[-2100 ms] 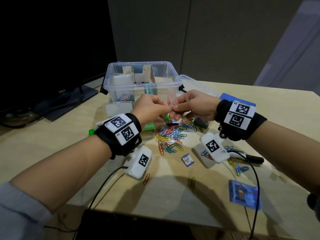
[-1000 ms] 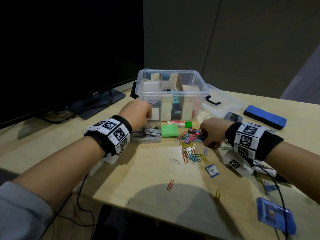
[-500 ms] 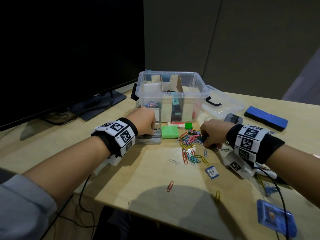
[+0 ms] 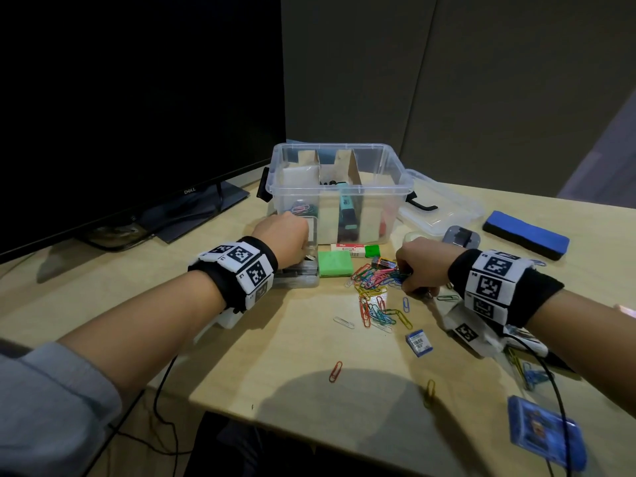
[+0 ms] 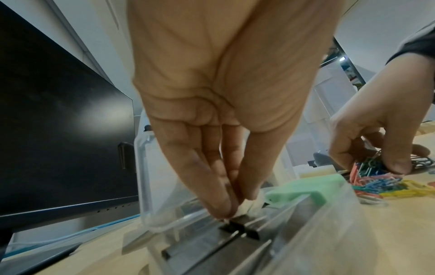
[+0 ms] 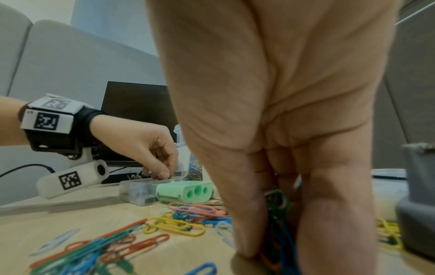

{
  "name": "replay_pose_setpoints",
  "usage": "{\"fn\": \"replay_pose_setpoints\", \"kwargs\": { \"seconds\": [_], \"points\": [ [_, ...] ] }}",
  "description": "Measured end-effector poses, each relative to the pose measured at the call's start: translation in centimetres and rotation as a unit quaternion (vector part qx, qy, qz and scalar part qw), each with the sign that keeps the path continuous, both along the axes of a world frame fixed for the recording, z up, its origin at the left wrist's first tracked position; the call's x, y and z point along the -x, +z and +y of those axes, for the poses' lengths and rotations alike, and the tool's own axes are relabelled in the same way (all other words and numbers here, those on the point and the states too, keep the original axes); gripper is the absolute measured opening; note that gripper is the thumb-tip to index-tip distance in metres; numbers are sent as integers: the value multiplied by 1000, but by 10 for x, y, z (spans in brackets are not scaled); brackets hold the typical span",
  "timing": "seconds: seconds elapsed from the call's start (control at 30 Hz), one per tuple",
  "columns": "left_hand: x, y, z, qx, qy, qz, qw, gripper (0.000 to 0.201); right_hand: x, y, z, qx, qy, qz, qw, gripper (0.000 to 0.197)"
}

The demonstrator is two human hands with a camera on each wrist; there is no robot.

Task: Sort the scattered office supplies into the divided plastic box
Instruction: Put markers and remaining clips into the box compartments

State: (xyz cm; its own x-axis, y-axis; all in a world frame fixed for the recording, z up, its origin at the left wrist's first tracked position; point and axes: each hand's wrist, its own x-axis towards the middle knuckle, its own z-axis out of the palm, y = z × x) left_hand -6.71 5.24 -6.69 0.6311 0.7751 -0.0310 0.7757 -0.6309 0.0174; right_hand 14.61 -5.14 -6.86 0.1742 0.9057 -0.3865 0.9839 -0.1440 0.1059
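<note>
Beside the DELL monitor [image 4: 144, 98], the left hand [image 4: 282, 239] pinches, seemingly, a binder clip [image 5: 240, 228] in the small clear case [image 4: 299, 277] before the divided plastic box [image 4: 339, 191], while the right hand [image 4: 423, 266] grasps paper clips [image 4: 375, 287] on the table [image 4: 292, 356].

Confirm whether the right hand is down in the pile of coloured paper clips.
Yes: the right hand is down in the pile of coloured paper clips, fingers curled around several.

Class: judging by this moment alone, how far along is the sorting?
Partly done. The divided box already holds some items. In hand: the right hand gathers paper clips; the left hand reaches into a small clear case. Left: clips, green sharpener, blue eraser.
</note>
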Motion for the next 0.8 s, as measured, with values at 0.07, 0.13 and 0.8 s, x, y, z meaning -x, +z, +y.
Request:
{"fn": "replay_pose_setpoints", "kwargs": {
  "seconds": [0.07,0.13,0.8],
  "points": [
    [0,1,-1,-12,6,-5,1000,13,0,1,0,0,9,-5,1000,24],
    [-1,2,-4,-22,7,-15,1000,13,-1,3,0,-5,11,1,1000,28],
    [-64,-3,-67,412,-25,-348,842,47,-7,46,-18,-57,-28,234,970,14]
  ]
}}
